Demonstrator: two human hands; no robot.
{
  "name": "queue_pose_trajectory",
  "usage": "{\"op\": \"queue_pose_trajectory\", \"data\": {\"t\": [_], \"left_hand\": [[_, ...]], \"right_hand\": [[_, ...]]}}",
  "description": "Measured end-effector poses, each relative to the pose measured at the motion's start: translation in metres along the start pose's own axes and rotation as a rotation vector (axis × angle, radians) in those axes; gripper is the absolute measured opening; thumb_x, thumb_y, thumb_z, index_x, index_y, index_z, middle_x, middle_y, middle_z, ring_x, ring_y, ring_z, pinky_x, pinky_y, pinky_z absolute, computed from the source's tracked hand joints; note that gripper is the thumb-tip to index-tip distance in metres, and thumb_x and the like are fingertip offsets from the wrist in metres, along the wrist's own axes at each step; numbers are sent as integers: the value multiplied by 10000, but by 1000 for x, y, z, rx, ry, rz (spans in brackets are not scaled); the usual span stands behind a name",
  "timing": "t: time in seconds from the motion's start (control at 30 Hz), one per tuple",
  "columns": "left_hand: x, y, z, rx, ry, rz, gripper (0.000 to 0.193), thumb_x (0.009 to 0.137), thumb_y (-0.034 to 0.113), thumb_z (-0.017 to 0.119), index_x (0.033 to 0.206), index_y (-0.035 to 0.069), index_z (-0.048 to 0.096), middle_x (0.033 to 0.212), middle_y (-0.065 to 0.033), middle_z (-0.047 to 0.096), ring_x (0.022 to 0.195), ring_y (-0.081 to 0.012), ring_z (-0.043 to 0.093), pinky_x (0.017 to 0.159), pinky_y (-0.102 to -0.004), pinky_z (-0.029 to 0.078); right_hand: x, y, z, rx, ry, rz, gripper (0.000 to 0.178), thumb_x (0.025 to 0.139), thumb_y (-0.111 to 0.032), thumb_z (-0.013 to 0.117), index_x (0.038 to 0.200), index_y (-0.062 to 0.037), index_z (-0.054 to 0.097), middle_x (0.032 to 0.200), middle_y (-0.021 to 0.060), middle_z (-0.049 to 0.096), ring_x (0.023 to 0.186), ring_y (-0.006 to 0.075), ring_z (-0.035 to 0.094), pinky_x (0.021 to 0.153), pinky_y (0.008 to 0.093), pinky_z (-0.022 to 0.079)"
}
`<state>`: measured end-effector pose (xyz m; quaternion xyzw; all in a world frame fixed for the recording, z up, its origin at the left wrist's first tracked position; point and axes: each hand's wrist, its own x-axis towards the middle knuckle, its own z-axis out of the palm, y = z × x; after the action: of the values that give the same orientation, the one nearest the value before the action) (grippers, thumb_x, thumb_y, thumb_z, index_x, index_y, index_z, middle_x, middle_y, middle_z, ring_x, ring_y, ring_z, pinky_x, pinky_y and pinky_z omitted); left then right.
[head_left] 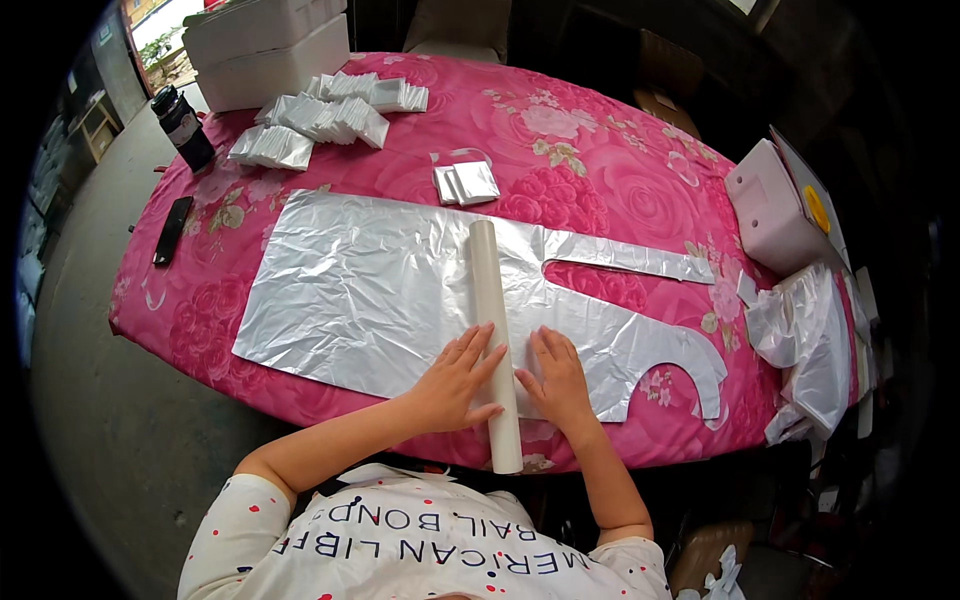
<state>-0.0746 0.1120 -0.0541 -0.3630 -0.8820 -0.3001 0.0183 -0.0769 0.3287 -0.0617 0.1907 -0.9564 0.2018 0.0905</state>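
A silvery plastic apron (350,290) lies spread over the table, its body to the left and its cut-out strap ends to the right. Across it, running away from me, rests a long off-white tube (489,290) whose near end reaches past the apron's lower edge. My left hand (455,382) is open, fingers spread, with its fingertips and thumb against the tube's left side. On the other side my right hand (556,376) lies open and flat on the apron, its thumb close to the tube; whether it touches is unclear.
Small folded silver packets (468,184) lie beyond the apron, with several rows of packets (335,120) farther left. A white foam box (265,60), a dark bottle (184,130) and a black phone (173,231) stand or lie leftward. At right are a pale box (770,205) and clear plastic bags (815,340).
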Motion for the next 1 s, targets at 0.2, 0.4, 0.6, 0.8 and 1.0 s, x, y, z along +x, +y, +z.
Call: {"op": "queue_pose_trajectory", "data": {"t": [0.2, 0.4, 0.6, 0.8, 1.0], "left_hand": [[19, 4, 14, -31, -4, -45, 707, 724, 469, 627, 1238, 23, 436, 1441, -280, 146, 1301, -528, 128, 1057, -557, 177], [36, 10, 19, 39, -60, -3, 602, 663, 383, 652, 1125, 27, 501, 1435, -291, 152, 1306, -542, 75, 1077, -531, 172], [39, 12, 18, 35, -84, -3, 575, 649, 356, 658, 1095, 26, 504, 1434, -291, 158, 1317, -530, 54, 1083, -523, 167], [40, 8, 15, 36, -107, 23, 588, 653, 360, 659, 1106, 25, 492, 1446, -260, 159, 1319, -523, 58, 1086, -513, 165], [38, 17, 11, -340, 33, -29, 552, 779, 271, 642, 1223, 9, 448, 1386, -227, 296, 1277, -372, 297, 1011, -436, 328]], "right_hand": [[-22, 87, -28, -123, -6, 231, 528, 883, -259, 502, 1319, 20, 396, 1399, 202, 340, 1305, 337, 304, 1079, 392, 232], [-97, 201, -68, -292, 215, 625, 438, 903, -167, 431, 1275, 65, 430, 1359, 220, 391, 1280, 332, 350, 1073, 360, 258], [-137, 229, -82, -443, 332, 775, 292, 879, -139, 486, 1104, 16, 587, 1167, 171, 572, 1130, 283, 515, 986, 353, 364], [-93, 156, -100, -559, 442, 664, 92, 747, -90, 626, 802, -30, 583, 777, 83, 637, 758, 263, 603, 721, 350, 474], [-30, 24, -63, 339, 405, 580, 123, 728, -35, 643, 777, -41, 530, 655, 55, 593, 571, 142, 582, 528, 263, 445]]}}
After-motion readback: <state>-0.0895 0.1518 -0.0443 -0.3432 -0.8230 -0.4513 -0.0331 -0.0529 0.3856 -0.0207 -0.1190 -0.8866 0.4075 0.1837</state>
